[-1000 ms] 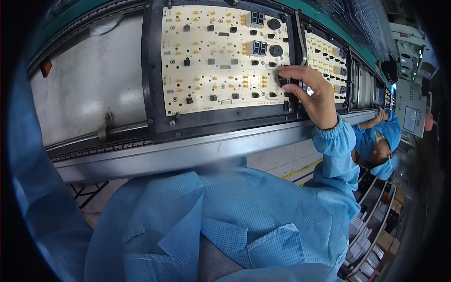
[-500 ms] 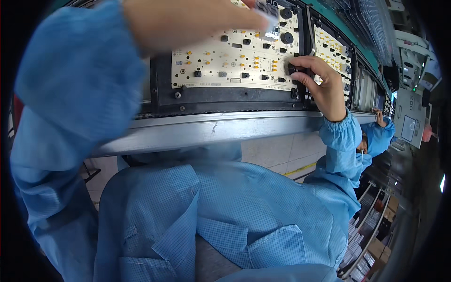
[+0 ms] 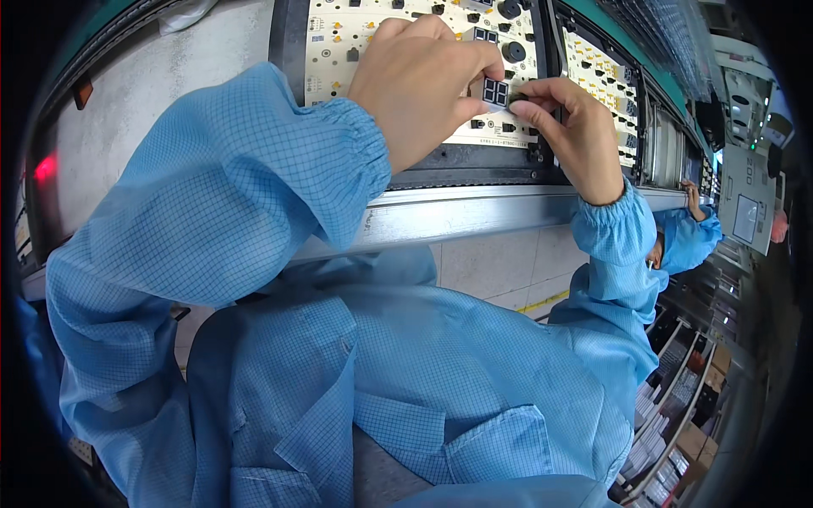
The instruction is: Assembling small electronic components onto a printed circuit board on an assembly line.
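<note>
My left hand point(image 3: 419, 80) reaches across a cream circuit board point(image 3: 326, 80) and pinches a two-digit segment display point(image 3: 495, 92) between thumb and forefinger. The display is close above the board's right part, its digits facing up; I cannot tell whether it touches the board. From the right, my right hand point(image 3: 576, 131) comes in beside it, thumb and forefinger closed on a small dark part, mostly hidden, that looks like a buzzer. Another segment display point(image 3: 484, 34) sits farther back on the board. Round black buzzers point(image 3: 514, 52) stand near the board's right edge.
A silver rail point(image 3: 457, 210) runs along the front of the line. A second populated board point(image 3: 589, 72) lies to the right in its dark frame. At the far right, another person's hand point(image 3: 694, 201) rests by the rail. Shelves with boxes point(image 3: 690, 440) stand lower right.
My left hand has come down toward the near right of the board with the display, beside my right hand. My right hand stays near the board's right edge, its fingers still closed.
</note>
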Tool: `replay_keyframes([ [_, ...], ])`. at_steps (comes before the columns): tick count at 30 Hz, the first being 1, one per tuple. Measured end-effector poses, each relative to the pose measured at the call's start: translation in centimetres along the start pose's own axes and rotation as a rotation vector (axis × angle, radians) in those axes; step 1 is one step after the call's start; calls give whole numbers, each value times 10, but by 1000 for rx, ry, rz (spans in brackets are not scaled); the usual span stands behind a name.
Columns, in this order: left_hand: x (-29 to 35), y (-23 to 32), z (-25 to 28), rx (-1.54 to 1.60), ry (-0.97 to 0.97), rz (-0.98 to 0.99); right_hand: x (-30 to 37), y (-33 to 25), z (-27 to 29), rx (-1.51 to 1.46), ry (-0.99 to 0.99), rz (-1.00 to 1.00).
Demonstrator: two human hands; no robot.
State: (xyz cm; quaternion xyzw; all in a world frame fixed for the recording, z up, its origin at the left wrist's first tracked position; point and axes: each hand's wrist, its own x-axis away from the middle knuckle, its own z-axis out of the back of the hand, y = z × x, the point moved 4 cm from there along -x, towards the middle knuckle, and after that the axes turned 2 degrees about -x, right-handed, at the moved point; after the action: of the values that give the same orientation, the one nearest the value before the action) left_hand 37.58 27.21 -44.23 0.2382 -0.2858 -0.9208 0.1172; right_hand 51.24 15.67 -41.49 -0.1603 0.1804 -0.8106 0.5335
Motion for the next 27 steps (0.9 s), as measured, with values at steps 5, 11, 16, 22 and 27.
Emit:
replay_keyframes([
  [5,7,-1,6,-85,-3,-4,-2,-2,-7,16,78,-23],
  [11,2,5,5,-140,62,-134,-1,-2,-8,163,147,57],
  [16,3,3,16,-161,6,-109,0,-30,1,164,317,416],
  [22,-4,1,36,-164,57,-153,-10,-30,-11,123,168,402],
  [27,-38,0,16,-128,53,-140,-20,45,22,146,-7,393],
])
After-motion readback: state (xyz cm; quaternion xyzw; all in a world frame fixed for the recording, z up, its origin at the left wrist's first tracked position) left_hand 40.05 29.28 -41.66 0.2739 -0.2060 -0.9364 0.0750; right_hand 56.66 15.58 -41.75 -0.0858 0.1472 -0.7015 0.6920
